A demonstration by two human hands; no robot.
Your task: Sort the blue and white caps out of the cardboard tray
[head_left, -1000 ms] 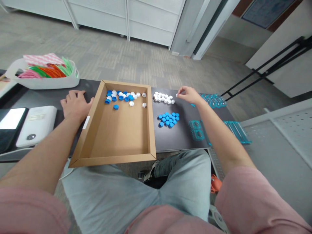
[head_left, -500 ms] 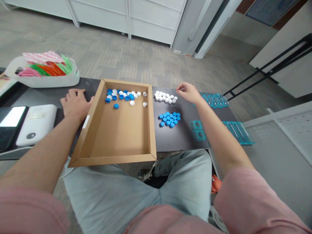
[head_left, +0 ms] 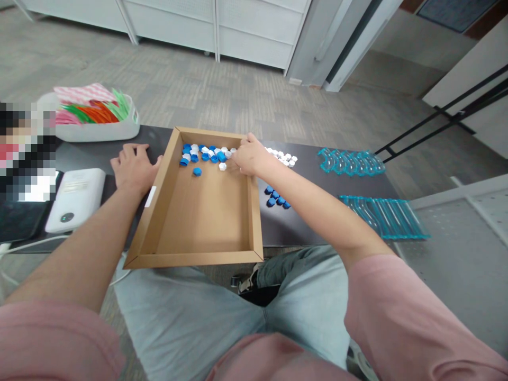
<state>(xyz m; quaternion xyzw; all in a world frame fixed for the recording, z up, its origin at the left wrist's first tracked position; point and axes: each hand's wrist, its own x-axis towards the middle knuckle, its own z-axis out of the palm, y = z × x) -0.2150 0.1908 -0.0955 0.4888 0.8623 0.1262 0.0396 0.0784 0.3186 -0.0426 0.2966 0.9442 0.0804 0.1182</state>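
Note:
A shallow cardboard tray lies on the dark table, with several blue and white hexagon pieces gathered at its far end. My right hand reaches over the tray's right wall, fingers curled down at the pieces near the far right corner; what it holds is hidden. My left hand rests flat on the table against the tray's left wall, fingers spread. A cluster of white pieces and one of blue pieces lie on the table right of the tray, partly hidden by my right forearm.
A white basket of coloured strips stands at the back left. A white device lies left of my left hand. Clear teal plastic parts and a second set lie at the right. My knees are below the table edge.
My right hand has moved left from the white pieces on the table into the tray's far right corner. The left hand has stayed put. The view has shifted slightly.

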